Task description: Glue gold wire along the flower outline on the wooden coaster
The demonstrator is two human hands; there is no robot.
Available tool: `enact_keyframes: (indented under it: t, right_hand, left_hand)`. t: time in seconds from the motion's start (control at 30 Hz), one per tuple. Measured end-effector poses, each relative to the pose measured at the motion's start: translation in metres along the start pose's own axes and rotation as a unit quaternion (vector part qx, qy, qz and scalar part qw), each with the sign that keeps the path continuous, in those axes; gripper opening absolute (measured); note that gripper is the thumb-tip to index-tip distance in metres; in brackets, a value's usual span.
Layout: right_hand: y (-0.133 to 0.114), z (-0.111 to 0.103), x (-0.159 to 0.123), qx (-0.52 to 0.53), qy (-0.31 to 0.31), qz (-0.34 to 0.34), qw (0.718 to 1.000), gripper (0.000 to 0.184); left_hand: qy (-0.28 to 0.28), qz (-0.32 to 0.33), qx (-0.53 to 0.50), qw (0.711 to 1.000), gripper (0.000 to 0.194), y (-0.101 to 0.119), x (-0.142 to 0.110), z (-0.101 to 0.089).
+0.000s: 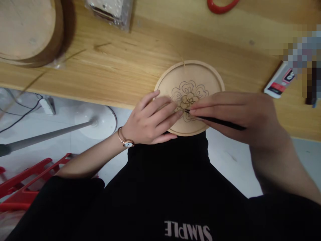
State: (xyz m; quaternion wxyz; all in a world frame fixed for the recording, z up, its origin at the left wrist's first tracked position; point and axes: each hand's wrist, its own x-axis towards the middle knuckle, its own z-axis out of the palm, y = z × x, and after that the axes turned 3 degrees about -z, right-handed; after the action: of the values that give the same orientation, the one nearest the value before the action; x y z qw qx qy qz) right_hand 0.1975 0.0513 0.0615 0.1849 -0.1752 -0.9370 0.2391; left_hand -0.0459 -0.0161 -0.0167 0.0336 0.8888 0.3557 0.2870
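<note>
A round, rimmed wooden plate [173, 78] with a flower outline drawn on it rests at the table's near edge, against the black shirt. My left hand [155, 118] holds it from the left, fingers across its face and thumb along the near rim. Pinched in my right hand [240, 110] is a pair of black tweezers [223, 123]. Their tips touch or hover just over the flower's lower part, close to my left index fingertip. Anything tiny between the tips is too small to make out. A thin golden strip [185, 68] crosses the plate's far rim.
On the wooden table [120, 67] stand a large round wooden piece [27, 30] at left and a plastic-wrapped item [110, 11] behind. A red handle loop [220, 8] and a white bottle [278, 82] lie to the right. Below left are a lamp-like stand base [100, 125] and red frames [35, 180].
</note>
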Motion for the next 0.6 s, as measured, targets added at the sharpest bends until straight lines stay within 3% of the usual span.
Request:
enact_keyframes:
  t: [0.2,0.4,0.6]
  right_hand:
    - [0.007,-0.006,0.006,0.007,-0.053,-0.012,0.999,0.019]
    - [0.013,-0.008,0.012,0.010,-0.061,-0.044,0.997,0.016]
    - [0.015,-0.007,0.014,0.015,-0.052,-0.035,0.998,0.014]
  left_hand:
    - [0.035,0.022,0.032,0.999,0.055,0.000,0.003,0.001]
    - [-0.002,0.005,0.031,1.000,0.052,0.000,0.001,-0.001]
    - [0.015,0.007,0.011,1.000,0.053,-0.001,0.001,0.001]
